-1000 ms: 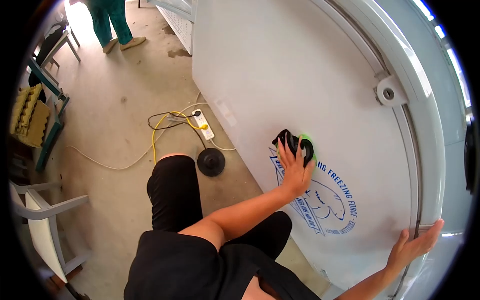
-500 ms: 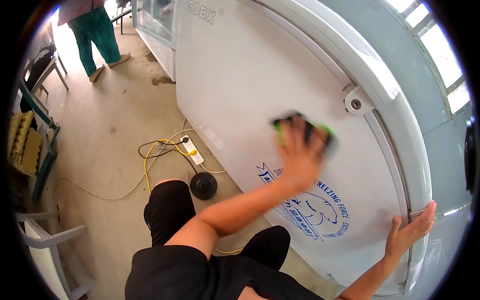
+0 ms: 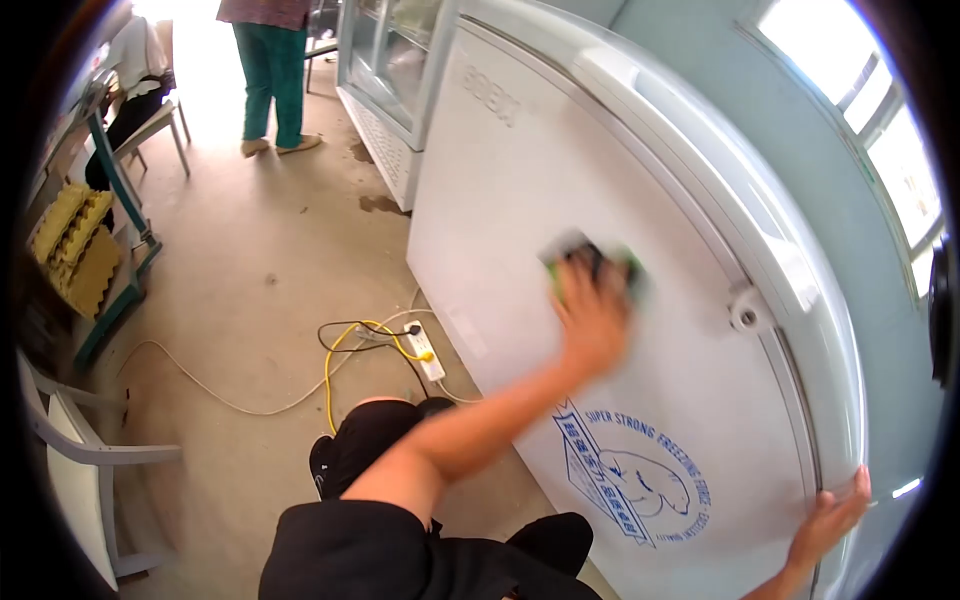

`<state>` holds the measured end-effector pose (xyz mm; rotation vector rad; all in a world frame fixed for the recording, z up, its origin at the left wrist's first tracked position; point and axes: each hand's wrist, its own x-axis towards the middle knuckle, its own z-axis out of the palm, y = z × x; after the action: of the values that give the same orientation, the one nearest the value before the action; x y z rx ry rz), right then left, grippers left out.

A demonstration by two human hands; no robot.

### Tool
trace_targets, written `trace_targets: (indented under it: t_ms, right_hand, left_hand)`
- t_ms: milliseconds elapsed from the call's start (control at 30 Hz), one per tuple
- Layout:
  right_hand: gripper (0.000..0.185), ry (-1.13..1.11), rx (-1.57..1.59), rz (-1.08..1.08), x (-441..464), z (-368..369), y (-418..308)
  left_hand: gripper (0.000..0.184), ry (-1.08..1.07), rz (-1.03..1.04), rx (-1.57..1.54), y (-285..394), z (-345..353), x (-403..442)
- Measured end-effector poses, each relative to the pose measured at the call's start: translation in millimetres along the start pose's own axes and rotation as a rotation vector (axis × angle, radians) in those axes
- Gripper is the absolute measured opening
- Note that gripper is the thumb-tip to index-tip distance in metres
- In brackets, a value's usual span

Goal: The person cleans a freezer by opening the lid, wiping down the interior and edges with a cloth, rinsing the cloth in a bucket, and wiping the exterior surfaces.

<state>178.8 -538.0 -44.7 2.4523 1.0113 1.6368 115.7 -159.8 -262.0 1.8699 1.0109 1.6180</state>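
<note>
My left hand (image 3: 595,320) presses a crumpled black-and-green cloth (image 3: 586,250) against the white front panel of a chest freezer (image 3: 520,190). Cloth and fingertips are blurred by motion. Below that hand, the panel carries a blue printed emblem (image 3: 640,480) with an animal figure and lettering. At the lower right my right hand (image 3: 832,515) rests on the freezer's lid edge, its thumb apart from the fingers. A round lock (image 3: 747,316) sits on the rim between the two hands.
Near the freezer's base lies a power strip (image 3: 425,352) with yellow and black cords (image 3: 335,365). A chair (image 3: 85,455) stands at left, beyond it yellow egg trays (image 3: 75,245). A person in green trousers (image 3: 272,85) stands beside a glass-fronted cabinet (image 3: 385,75).
The view has shifted, so the freezer and floor sit lower and further right. My left hand and the cloth are now higher above the emblem. My right hand stays at the lid edge.
</note>
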Motion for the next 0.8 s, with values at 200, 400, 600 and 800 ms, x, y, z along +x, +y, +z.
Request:
trace_targets:
  t_ms: [200, 400, 600, 800]
  right_hand:
    - [0.072, -0.409, 0.030, 0.412, 42, 23, 34]
    - [0.064, -0.006, 0.138, 0.422, 50, 34, -5]
    - [0.059, -0.075, 0.257, 0.387, 41, 38, 30]
    - [0.063, -0.126, 0.174, 0.401, 38, 30, 49]
  left_hand:
    - [0.058, 0.000, 0.139, -0.074, -50, -9, 37]
    - [0.061, 0.020, -0.496, -0.139, -280, -11, 250]
    - [0.060, -0.035, -0.250, 0.247, -278, 64, 69]
    - [0.064, -0.041, -0.341, -0.101, -184, 31, -24]
